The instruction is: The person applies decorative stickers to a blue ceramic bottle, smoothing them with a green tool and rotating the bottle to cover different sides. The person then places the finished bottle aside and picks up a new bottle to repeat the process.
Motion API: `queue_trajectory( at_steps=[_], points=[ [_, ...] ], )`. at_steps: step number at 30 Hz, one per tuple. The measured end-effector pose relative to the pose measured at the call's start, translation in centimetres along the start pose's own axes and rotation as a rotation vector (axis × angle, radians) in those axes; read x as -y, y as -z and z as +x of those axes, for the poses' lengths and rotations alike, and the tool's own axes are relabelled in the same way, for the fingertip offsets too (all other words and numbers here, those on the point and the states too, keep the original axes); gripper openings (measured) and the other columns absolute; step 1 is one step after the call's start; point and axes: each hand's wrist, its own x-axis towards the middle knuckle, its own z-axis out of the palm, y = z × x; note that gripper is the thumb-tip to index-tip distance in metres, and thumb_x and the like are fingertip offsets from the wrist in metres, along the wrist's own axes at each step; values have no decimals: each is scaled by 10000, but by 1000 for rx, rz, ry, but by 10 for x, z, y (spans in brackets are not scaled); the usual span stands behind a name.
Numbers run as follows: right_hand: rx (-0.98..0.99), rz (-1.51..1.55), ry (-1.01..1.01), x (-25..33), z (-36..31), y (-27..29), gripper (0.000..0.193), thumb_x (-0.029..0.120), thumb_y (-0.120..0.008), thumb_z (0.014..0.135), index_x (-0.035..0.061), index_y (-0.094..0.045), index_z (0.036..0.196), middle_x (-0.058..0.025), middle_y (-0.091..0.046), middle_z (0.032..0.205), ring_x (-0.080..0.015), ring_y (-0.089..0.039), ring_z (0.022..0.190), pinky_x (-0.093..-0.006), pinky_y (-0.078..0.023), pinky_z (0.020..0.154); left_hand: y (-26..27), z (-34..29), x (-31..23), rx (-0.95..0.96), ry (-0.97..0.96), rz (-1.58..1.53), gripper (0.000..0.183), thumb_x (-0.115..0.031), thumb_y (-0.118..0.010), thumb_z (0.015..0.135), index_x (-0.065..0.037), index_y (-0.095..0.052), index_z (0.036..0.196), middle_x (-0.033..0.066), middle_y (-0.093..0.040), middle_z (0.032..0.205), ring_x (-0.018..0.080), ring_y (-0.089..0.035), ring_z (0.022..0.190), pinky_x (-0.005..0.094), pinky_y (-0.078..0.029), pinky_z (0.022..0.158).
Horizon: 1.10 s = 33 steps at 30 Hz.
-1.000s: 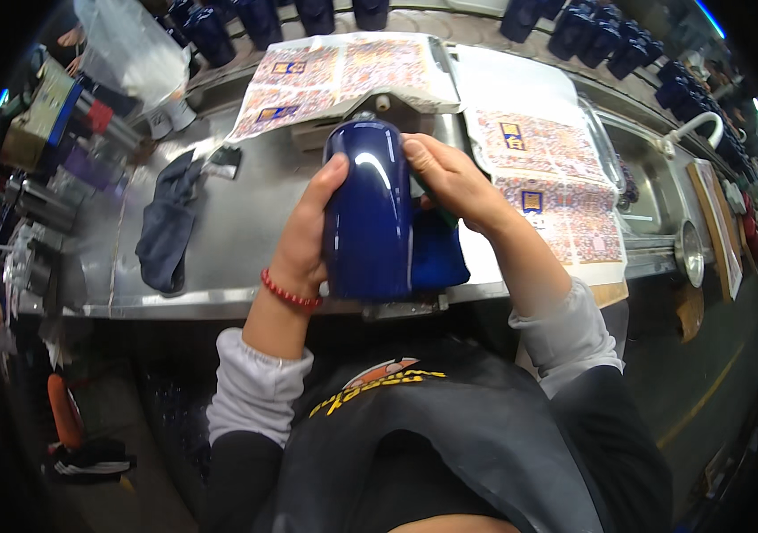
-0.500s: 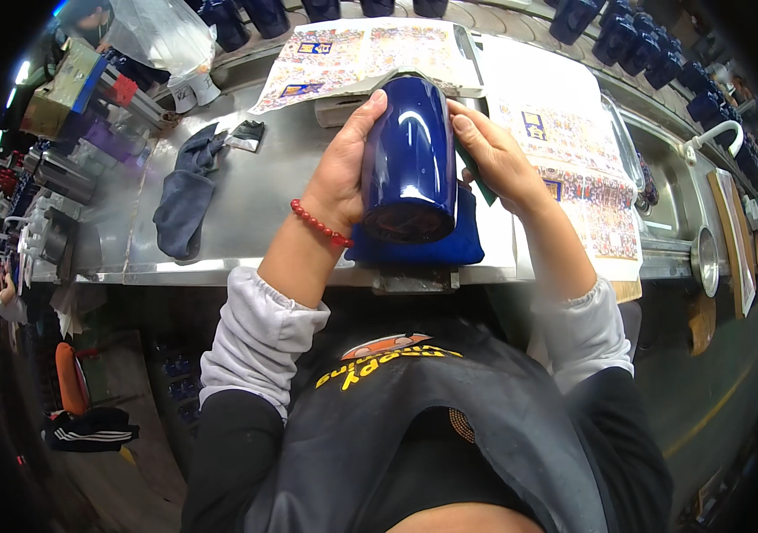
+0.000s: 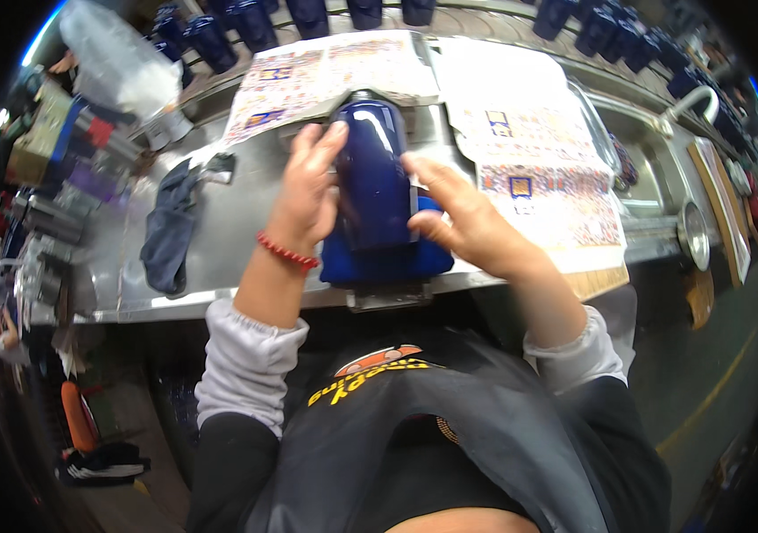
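A glossy dark blue jar-shaped vessel (image 3: 373, 182) lies on a folded bright blue cloth (image 3: 432, 253) near the table's front edge, its narrower end pointing away from me. My left hand (image 3: 306, 182) is at its left side, fingers stretched out, fingertips close to or on the upper left wall. On the other side, my right hand (image 3: 463, 213) has its index finger and thumb apart, the fingertips beside the vessel's right wall. Whether the fingertips touch it I cannot tell. Under the cloth a metal support (image 3: 389, 297) shows at the table edge.
Printed sheets (image 3: 325, 71) with coloured patterns lie behind the vessel, and more printed sheets (image 3: 539, 169) lie to the right. A dark cloth (image 3: 168, 233) and a small packet (image 3: 220, 168) lie left. Similar blue vessels (image 3: 250, 24) line the back. A sink (image 3: 663, 169) stands right.
The vessel has come down from a tilted hold onto the blue cloth. Both hands have loosened, fingers spreading along its sides. A dark green piece by my right hand no longer shows.
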Motion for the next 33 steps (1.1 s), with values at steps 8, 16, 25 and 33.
queue_trajectory(
  at_steps=[8,16,25,33],
  points=[
    [33,-125,125,-37,-17,37,447,80,-635,952,82,-567,1395,-201,-474,1497,-374,-524,1316,-401,-471,1059,19,-42,21,119,-302,257,577,-159,-587,1016,37,-335,1497,151,-575,1305,173,-566,1181,306,-443,1033],
    [166,-717,-552,-199,50,129,392,59,-509,994,124,-628,1362,-144,-563,1393,-316,-548,1278,-410,-454,1087,38,-49,56,109,-434,389,583,-339,-448,1087,93,-361,1469,185,-496,1426,221,-535,1270,356,-413,1095],
    [256,-820,-569,-224,78,118,396,175,-514,1000,255,-610,1376,-90,-541,1397,-308,-475,1345,-496,-472,1051,32,-51,60,11,-527,699,736,-504,-391,1071,107,-353,1478,211,-454,1458,289,-458,1349,404,-345,1137],
    [226,-866,-640,-242,100,121,354,211,-516,992,187,-660,1315,-79,-523,1431,-290,-461,1350,-585,-440,1026,29,-53,60,-11,-496,729,768,-525,-368,1070,118,-314,1486,217,-437,1470,295,-427,1373,406,-308,1160]
  ],
)
